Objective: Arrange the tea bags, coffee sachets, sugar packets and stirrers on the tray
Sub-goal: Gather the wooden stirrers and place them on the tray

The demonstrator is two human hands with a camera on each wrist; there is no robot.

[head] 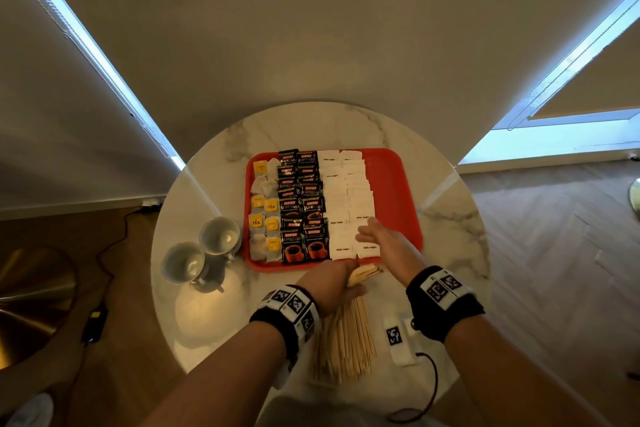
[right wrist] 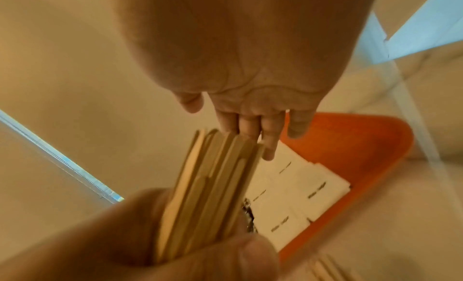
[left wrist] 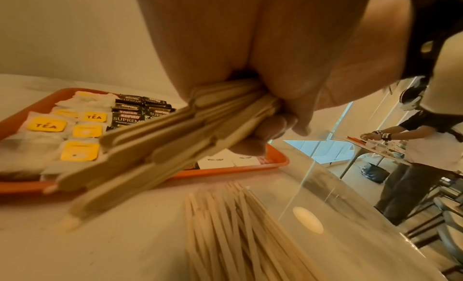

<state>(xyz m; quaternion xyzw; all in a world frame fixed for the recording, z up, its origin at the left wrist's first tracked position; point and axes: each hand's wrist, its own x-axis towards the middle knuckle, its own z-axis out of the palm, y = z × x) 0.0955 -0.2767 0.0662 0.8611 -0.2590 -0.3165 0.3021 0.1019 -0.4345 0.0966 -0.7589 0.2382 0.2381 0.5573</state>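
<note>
A red tray (head: pixel 394 180) on the round marble table holds rows of tea bags (head: pixel 263 215), black coffee sachets (head: pixel 301 204) and white sugar packets (head: pixel 346 204). My left hand (head: pixel 332 282) grips a bundle of wooden stirrers (left wrist: pixel 160 144) just in front of the tray's near edge. More stirrers (head: pixel 346 343) lie fanned on the table beneath that wrist. My right hand (head: pixel 375 234) hovers with straight fingers over the near sugar packets (right wrist: pixel 300 186), holding nothing; its fingertips (right wrist: pixel 269 154) are next to the bundle's top (right wrist: pixel 213 166).
Two grey cups (head: pixel 201 250) stand left of the tray. A small white device with a marker and a black cable (head: pixel 398 340) lies near the table's front right. The tray's right strip (head: pixel 391 191) is bare red. Another person (left wrist: pixel 413 146) works at a distant table.
</note>
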